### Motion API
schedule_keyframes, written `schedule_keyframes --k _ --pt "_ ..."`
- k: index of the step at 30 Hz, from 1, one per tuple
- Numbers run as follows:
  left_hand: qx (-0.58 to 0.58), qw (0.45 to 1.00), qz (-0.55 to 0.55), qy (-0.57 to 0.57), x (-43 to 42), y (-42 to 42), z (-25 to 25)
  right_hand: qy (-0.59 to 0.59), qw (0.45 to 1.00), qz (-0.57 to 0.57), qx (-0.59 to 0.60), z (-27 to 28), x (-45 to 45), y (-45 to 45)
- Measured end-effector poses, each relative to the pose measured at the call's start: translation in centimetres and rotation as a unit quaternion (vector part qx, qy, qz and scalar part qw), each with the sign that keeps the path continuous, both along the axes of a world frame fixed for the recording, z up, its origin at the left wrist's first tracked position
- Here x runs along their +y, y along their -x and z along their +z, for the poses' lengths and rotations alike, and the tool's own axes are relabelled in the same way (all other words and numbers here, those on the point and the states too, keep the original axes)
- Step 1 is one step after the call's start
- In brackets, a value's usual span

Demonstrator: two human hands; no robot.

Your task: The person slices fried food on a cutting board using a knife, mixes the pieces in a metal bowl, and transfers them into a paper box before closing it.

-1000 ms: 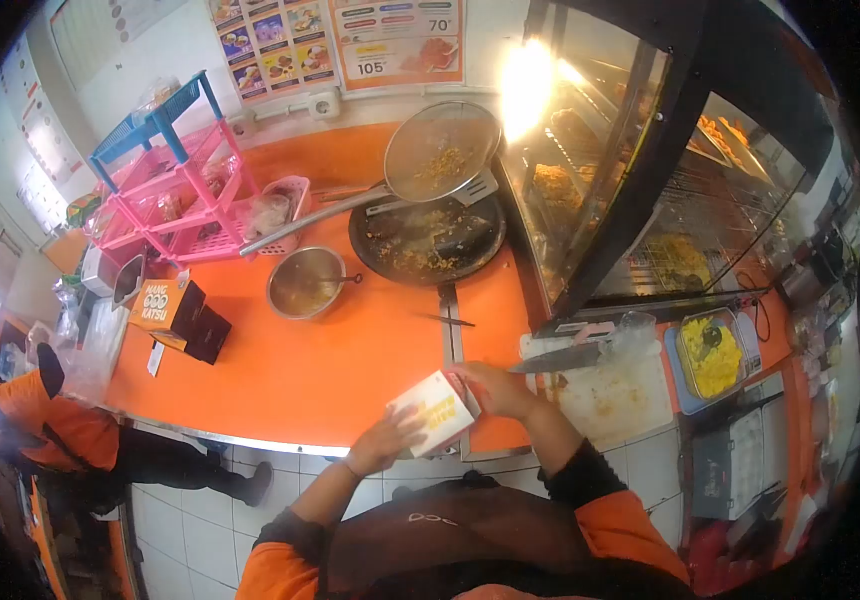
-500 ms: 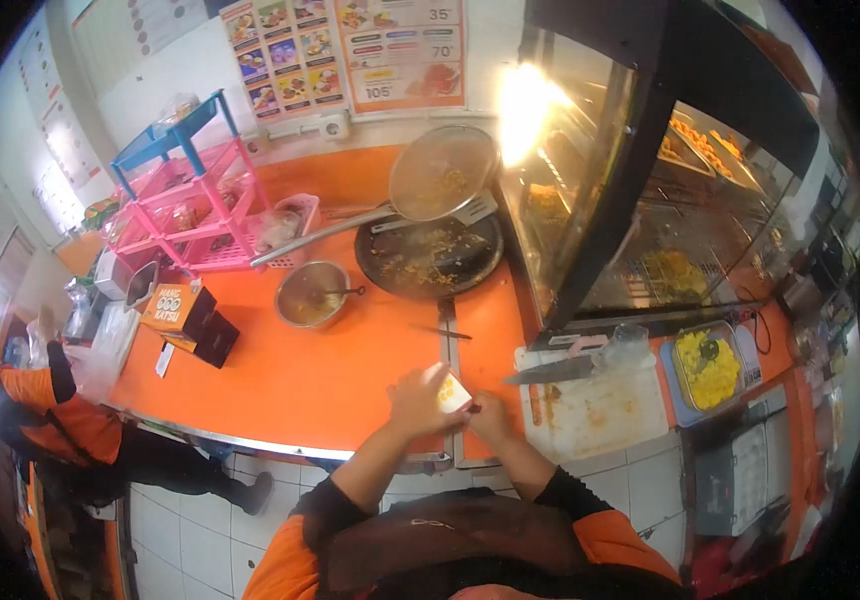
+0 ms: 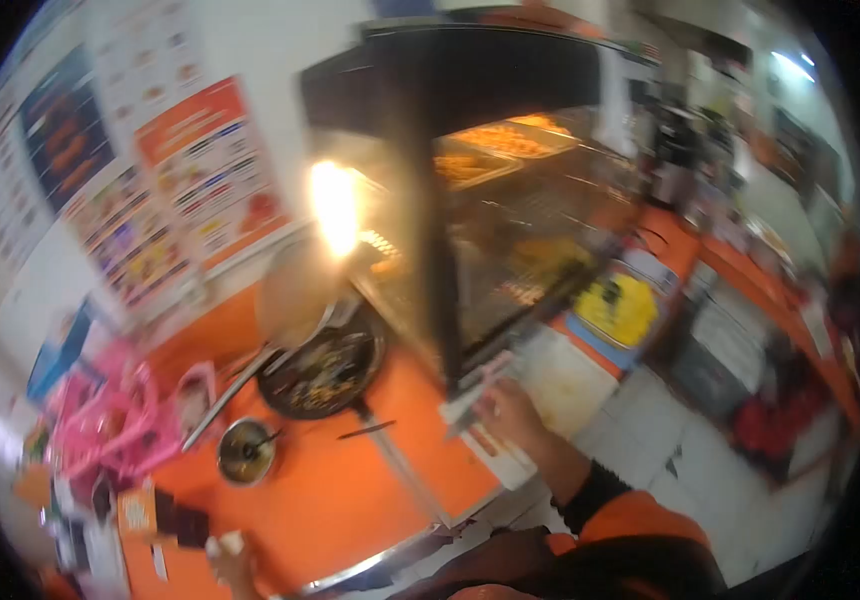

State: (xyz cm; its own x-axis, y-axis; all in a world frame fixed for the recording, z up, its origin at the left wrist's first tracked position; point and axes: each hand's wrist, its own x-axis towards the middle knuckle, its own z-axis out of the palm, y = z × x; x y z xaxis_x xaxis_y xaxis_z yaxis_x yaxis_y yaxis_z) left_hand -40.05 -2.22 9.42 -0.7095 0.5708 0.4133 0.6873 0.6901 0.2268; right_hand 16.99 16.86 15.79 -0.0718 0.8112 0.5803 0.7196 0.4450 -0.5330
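Note:
My right hand (image 3: 513,415) is over the white cutting board (image 3: 560,385), its fingers closed round the handle end of a knife. The knife's blade (image 3: 462,412) points left, toward the counter. At the lower left, my left hand (image 3: 236,572) is small and blurred, closed on a small white item (image 3: 226,544) whose kind I cannot make out. Close to it stands an orange and black printed box (image 3: 155,515). A thin dark utensil (image 3: 367,430) lies on the orange counter between the hands.
A metal bowl (image 3: 247,452) and a dark pan (image 3: 320,375) with food bits, a strainer (image 3: 295,290) above it, sit on the counter. Beyond are pink racks (image 3: 100,425) and a lit glass display case (image 3: 520,240). Right stands a tray of yellow food (image 3: 615,310).
My view has swung right and tilted. My hands have parted: the right moved onto the cutting board at the knife, the left toward the printed box with a white item.

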Motion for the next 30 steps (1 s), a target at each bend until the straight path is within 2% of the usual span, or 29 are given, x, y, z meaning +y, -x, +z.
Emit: schedule_keyframes --k 1,2,4,5,6,9,10,11,12,13,14,15,16,17,18,19,20,22,23,24,25,27,28,29,30 --pt "0.03 0.998 0.039 -0.042 0.2 1.2 0.3 0.025 0.997 -0.069 0.036 0.6 0.7 -2.3" --pt "0.045 0.995 0.033 -0.081 0.7 1.0 1.1 0.046 0.989 -0.125 0.071 1.6 1.7 -4.9" --pt "0.052 0.988 -0.02 -0.142 1.9 -1.7 2.4 0.072 0.971 -0.176 0.147 3.6 4.7 -10.9" --pt "0.038 0.984 -0.065 -0.159 2.7 -4.0 3.0 0.07 0.968 -0.191 0.15 3.8 6.3 -13.8" --pt "0.013 0.979 -0.117 -0.169 3.7 -6.8 3.5 0.064 0.972 -0.197 0.109 3.1 7.9 -15.6" --pt "-0.145 0.937 -0.281 -0.147 6.3 -17.2 4.4 0.057 0.978 -0.132 -0.152 -1.6 12.6 -17.0" --pt "-0.224 0.911 -0.322 -0.124 6.8 -20.9 5.1 0.101 0.959 -0.07 -0.256 -2.4 13.9 -16.8" --pt "-0.304 0.879 -0.356 -0.097 7.5 -25.0 5.4 0.268 0.882 0.047 -0.385 0.3 13.4 -16.1" --pt "-0.39 0.835 -0.383 -0.063 8.2 -29.1 5.5 0.202 0.921 0.085 -0.321 -2.1 13.8 -15.7" --pt "-0.484 0.779 -0.396 -0.035 8.9 -33.8 5.6 0.083 0.936 0.086 -0.33 -4.7 13.8 -14.8" --pt "-0.562 0.722 -0.404 -0.002 9.9 -38.4 5.1 0.045 0.963 0.104 -0.244 -2.0 9.6 -13.8" --pt "-0.716 0.62 -0.322 -0.014 10.0 -45.6 7.4 0.001 0.979 0.127 -0.161 1.0 5.3 -12.8" --pt "-0.734 0.597 -0.322 -0.028 11.3 -50.6 6.8 0.031 0.962 0.177 -0.205 1.5 2.3 -13.3" --pt "-0.751 0.577 -0.318 -0.039 12.8 -54.8 5.8 0.045 0.953 0.266 -0.14 1.4 0.4 -15.1" --pt "-0.731 0.585 -0.34 -0.083 13.6 -58.5 4.8 0.067 0.93 0.354 -0.078 1.3 -1.4 -17.0" --pt "-0.707 0.594 -0.362 -0.125 14.4 -61.8 4.1 0.174 0.895 0.407 0.061 0.9 -1.6 -19.3" --pt "-0.679 0.603 -0.385 -0.165 14.8 -64.6 4.6 0.269 0.833 0.437 0.208 0.5 -1.8 -21.6" --pt "-0.423 0.726 -0.521 -0.146 14.3 -69.1 7.9 0.42 0.652 0.409 0.481 -0.9 -1.2 -27.0" --pt "-0.281 0.763 -0.569 -0.128 14.2 -71.4 9.6 0.458 0.545 0.33 0.62 -1.1 -0.9 -28.6" --pt "-0.287 0.771 -0.559 -0.105 14.5 -73.5 10.0 0.439 0.743 0.357 0.358 -0.7 -0.5 -30.5" --pt "-0.293 0.778 -0.55 -0.08 15.0 -75.3 10.0 0.369 0.86 0.348 0.059 3.4 -0.9 -32.2" --pt "-0.279 0.778 -0.558 -0.069 16.1 -77.3 9.2 0.395 0.833 0.381 0.074 3.9 -0.2 -34.5" --pt "-0.257 0.771 -0.577 -0.083 17.1 -78.0 8.5 0.486 0.672 0.408 0.38 -0.8 2.5 -34.9" --pt "-0.235 0.762 -0.596 -0.095 17.4 -78.3 8.1 0.518 0.425 0.378 0.638 -7.5 5.7 -34.9" --pt "-0.227 0.775 -0.585 -0.073 17.2 -78.6 8.4 0.52 0.422 0.375 0.641 -8.0 5.3 -35.3"
